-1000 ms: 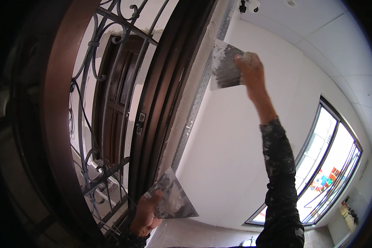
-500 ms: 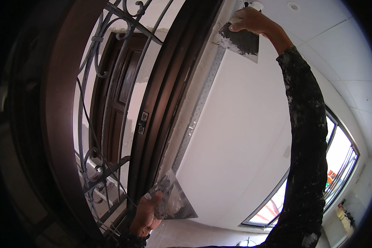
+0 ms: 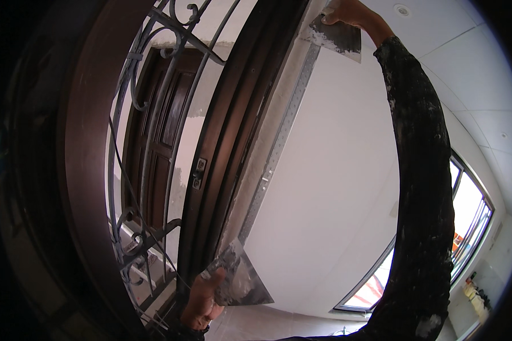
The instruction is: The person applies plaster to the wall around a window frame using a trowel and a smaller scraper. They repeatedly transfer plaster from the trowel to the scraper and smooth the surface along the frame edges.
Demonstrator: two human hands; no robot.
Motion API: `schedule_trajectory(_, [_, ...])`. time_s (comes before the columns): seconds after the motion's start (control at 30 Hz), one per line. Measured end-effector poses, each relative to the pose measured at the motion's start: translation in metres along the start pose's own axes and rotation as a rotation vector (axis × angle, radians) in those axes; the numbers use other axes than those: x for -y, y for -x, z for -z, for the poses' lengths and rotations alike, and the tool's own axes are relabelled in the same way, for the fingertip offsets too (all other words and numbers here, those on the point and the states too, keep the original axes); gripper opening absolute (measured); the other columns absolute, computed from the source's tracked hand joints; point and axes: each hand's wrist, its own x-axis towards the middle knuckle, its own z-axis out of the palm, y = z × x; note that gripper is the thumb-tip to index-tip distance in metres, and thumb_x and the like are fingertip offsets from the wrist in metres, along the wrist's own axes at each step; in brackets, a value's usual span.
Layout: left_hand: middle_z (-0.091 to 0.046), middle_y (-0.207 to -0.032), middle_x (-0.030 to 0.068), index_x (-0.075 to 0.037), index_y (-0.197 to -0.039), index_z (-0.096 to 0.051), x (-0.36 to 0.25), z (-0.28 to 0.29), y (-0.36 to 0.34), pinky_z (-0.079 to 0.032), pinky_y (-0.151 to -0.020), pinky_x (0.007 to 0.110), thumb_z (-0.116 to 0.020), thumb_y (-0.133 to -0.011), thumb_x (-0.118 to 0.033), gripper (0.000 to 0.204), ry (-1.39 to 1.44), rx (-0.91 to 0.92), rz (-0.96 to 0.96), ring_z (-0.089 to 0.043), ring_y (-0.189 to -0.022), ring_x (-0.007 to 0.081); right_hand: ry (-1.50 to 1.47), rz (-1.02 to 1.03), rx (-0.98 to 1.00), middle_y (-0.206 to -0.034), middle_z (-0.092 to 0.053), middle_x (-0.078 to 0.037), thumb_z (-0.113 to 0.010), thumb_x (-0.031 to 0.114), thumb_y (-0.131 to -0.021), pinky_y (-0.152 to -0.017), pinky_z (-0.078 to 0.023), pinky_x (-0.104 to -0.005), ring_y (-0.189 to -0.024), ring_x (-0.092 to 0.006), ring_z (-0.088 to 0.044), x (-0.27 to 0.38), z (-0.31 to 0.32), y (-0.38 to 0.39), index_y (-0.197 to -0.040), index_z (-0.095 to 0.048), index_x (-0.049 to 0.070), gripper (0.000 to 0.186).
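Note:
High at the top, my right hand (image 3: 350,16) grips a putty-smeared scraper (image 3: 341,40), its blade on the upper part of a plastered strip (image 3: 242,202) beside the dark brown frame (image 3: 236,125). A perforated metal corner bead (image 3: 287,113) runs along that strip. At the bottom, my left hand (image 3: 205,298) is closed on a second, wide scraper (image 3: 244,278), which carries grey-white putty and overlaps the lower end of the strip.
An iron scroll grille (image 3: 170,91) fills the left, with a panelled wooden door (image 3: 159,136) behind it. A white wall (image 3: 318,187), a sliding window (image 3: 469,210) and a panelled ceiling (image 3: 461,57) are on the right.
My right hand and scraper have moved up along the strip toward the top of the view, with the arm raised. My left hand and its scraper have barely moved.

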Motion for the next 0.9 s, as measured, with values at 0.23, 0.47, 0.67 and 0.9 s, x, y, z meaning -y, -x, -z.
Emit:
schedule_trajectory(0.23, [-0.063,-0.126,0.0162,0.003,-0.135,-0.05,0.007,0.018,0.003,-0.051,-0.1,0.046,-0.066,-0.094,-0.02,0.049,0.004,0.022,0.014,-0.063,-0.115,0.0299,0.114,-0.119,-0.189,-0.084,-0.072,-0.016,-0.087,0.027,-0.063,-0.07,-0.055,-0.0422,-0.078,-0.0279,-0.068,-0.022,0.011,-0.035,-0.089,-0.074,-0.001,0.041])
schedule_trajectory(0.47, [-0.062,-0.127,0.0175,0.003,-0.136,-0.049,-0.001,-0.021,0.0,-0.05,-0.103,0.048,-0.064,-0.095,-0.018,0.048,-0.013,0.02,0.016,-0.062,-0.117,0.031,-0.389,0.159,-0.393,-0.079,-0.071,-0.015,-0.079,0.02,-0.073,-0.07,-0.054,-0.04,-0.076,-0.0265,-0.068,-0.077,0.056,-0.024,-0.086,-0.073,-0.001,0.026])
schedule_trajectory(0.67, [-0.063,-0.125,0.0165,0.004,-0.137,-0.047,-0.002,-0.057,-0.014,-0.052,-0.099,0.046,-0.062,-0.097,-0.023,0.05,-0.043,0.02,-0.041,-0.064,-0.111,0.0292,-0.794,0.045,-0.123,-0.094,-0.071,-0.006,-0.078,0.038,-0.082,-0.078,-0.053,-0.0331,-0.083,-0.016,-0.066,-0.013,0.006,0.163,-0.107,-0.073,0.006,0.041])
schedule_trajectory(0.9, [-0.061,-0.131,0.0146,0.0,-0.139,-0.046,0.009,-0.105,-0.05,-0.05,-0.103,0.045,-0.059,-0.099,-0.026,0.049,-0.013,0.154,0.004,-0.061,-0.119,0.0274,-1.486,-0.313,0.583,-0.09,-0.071,-0.011,-0.077,0.015,-0.085,-0.079,-0.054,-0.0268,-0.083,-0.0163,-0.067,0.054,-0.083,0.304,-0.1,-0.069,-0.004,0.025])
